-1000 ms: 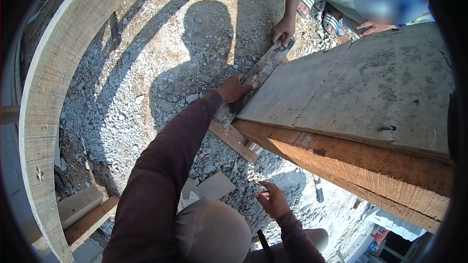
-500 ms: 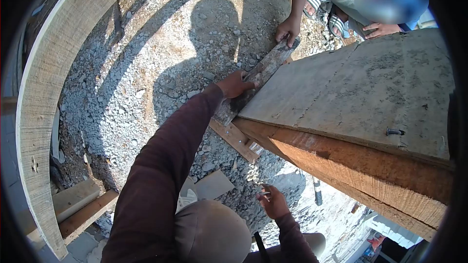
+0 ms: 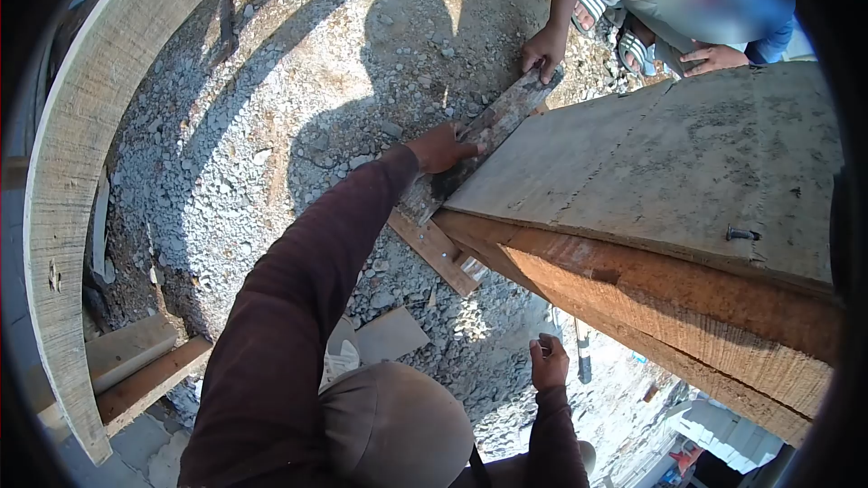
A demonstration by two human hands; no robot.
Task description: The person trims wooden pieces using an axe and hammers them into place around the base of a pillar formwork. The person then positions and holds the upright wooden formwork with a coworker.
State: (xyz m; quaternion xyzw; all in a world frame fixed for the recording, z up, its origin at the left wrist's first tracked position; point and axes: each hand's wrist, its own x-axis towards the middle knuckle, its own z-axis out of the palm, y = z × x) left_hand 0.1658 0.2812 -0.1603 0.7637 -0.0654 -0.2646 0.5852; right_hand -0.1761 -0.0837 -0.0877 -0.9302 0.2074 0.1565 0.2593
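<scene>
Head view: the left hand (image 3: 440,149) grips the weathered plank (image 3: 503,117), fingers pressed over its edge. The plank lies along the left end of the grey panel (image 3: 651,149); a co-worker's hand (image 3: 545,48) holds its far end. The right hand (image 3: 549,364) has shifted rightward, nearer the black-ended rod (image 3: 583,363), leaving plank support unchanged. Right grip: fingers curled; whether they pinch anything cannot be determined.

We seem to be on an outdoor building site, judging by the sunlit rough gravel (image 3: 231,217), the thick raw timber beam (image 3: 669,316) and the sawn lumber (image 3: 136,352) at left.
</scene>
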